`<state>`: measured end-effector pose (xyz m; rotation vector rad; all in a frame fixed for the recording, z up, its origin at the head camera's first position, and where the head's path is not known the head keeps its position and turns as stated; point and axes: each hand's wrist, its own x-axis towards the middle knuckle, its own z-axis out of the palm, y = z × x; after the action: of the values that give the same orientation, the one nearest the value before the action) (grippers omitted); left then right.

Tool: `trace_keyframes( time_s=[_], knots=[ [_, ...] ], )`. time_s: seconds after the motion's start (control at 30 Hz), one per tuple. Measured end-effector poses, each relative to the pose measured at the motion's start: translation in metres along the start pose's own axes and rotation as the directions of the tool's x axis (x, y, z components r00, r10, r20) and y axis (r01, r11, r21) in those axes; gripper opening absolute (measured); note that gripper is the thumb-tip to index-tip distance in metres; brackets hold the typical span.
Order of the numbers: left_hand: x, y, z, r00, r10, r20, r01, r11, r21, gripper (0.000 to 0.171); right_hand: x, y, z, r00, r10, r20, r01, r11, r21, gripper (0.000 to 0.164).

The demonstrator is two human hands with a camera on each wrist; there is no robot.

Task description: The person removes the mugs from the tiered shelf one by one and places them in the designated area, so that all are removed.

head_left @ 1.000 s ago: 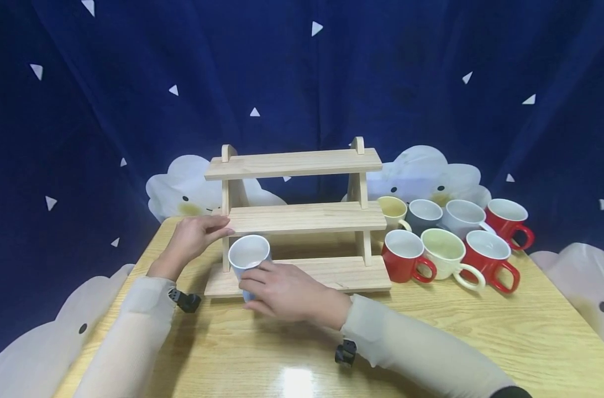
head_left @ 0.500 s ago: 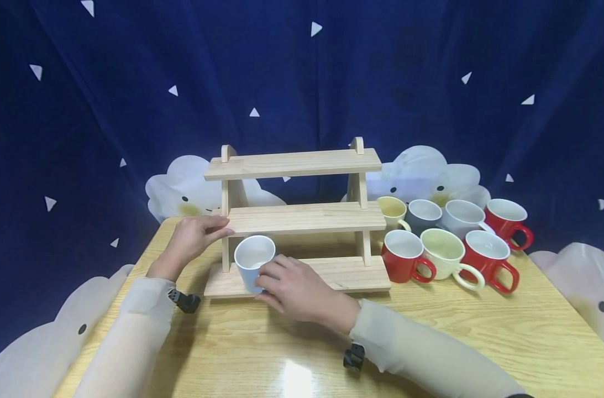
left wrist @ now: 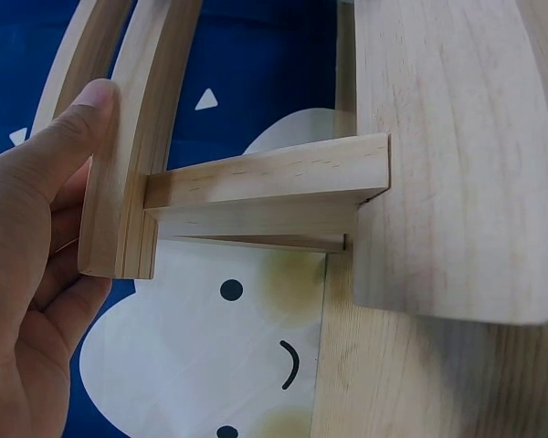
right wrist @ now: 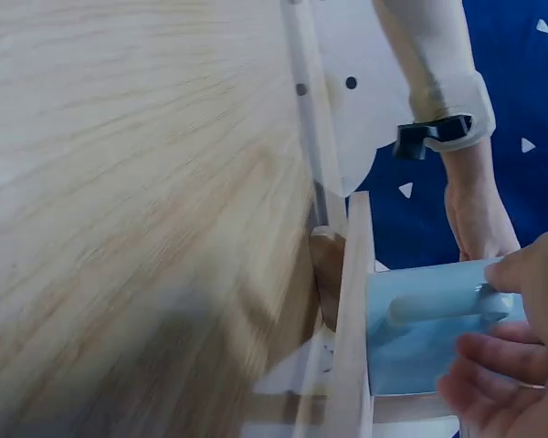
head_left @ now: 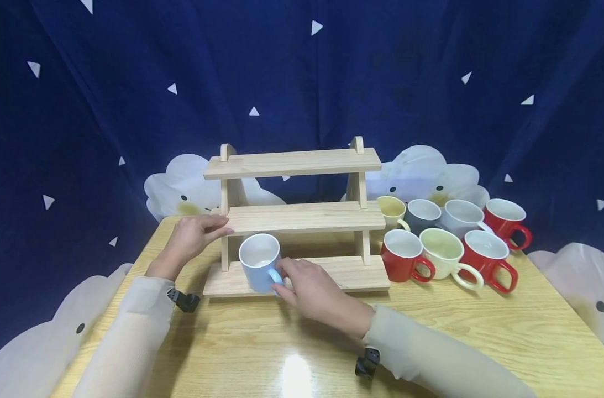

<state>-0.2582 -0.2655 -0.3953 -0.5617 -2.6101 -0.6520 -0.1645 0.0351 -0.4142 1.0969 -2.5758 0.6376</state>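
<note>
A light blue mug (head_left: 258, 271) with a white inside stands upright on the left part of the bottom tier of a three-tier wooden display shelf (head_left: 306, 218). Its handle points to the front right. My right hand (head_left: 321, 290) has thumb and fingers at that handle, pinching it. In the right wrist view the mug (right wrist: 402, 356) rests against the board, the thumb at one end of the handle. My left hand (head_left: 189, 240) grips the left end of the middle tier. The left wrist view shows its thumb (left wrist: 96, 96) on one face of the board and fingers behind.
To the shelf's right, several mugs stand close together in two rows: red (head_left: 401, 257), pale green (head_left: 441, 251), yellow (head_left: 392, 209), grey (head_left: 423, 215) and white ones among them. The wooden table (head_left: 232, 354) extends in front; a dark blue curtain (head_left: 302, 72) hangs behind.
The light blue mug has shifted slightly right along the bottom tier and turned, bringing its handle into view. My right hand has moved right, from the mug's body to its handle. The left hand stays put.
</note>
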Motion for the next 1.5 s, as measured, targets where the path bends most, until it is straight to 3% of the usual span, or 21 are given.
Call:
trace_keyframes(
  time_s=[0.27, 0.57, 1.07, 1.27, 1.5],
  knots=[
    [-0.001, 0.000, 0.000, 1.000, 0.006, 0.000, -0.006, 1.000, 0.006, 0.038, 0.001, 0.005, -0.003, 0.993, 0.097, 0.074, -0.104, 0.990, 0.099, 0.019],
    [-0.002, 0.000, 0.000, 1.000, 0.016, -0.011, -0.016, 1.000, 0.011, 0.037, -0.003, 0.008, -0.006, 0.990, 0.121, 0.073, -0.133, 0.971, 0.198, 0.015],
    [-0.001, -0.001, 0.000, 1.000, 0.019, -0.016, -0.019, 1.000, 0.014, 0.038, -0.007, 0.014, -0.008, 0.973, 0.211, 0.092, -0.228, 0.935, 0.271, 0.026],
    [-0.001, -0.002, 0.001, 1.000, 0.022, -0.020, -0.022, 1.000, 0.014, 0.038, -0.008, 0.014, -0.006, 0.971, 0.226, 0.081, -0.240, 0.929, 0.283, 0.022],
    [0.000, -0.001, 0.001, 1.000, 0.021, -0.021, -0.021, 1.000, 0.015, 0.039, -0.009, 0.016, -0.007, 0.960, 0.273, 0.058, -0.276, 0.896, 0.349, 0.024]
  ],
)
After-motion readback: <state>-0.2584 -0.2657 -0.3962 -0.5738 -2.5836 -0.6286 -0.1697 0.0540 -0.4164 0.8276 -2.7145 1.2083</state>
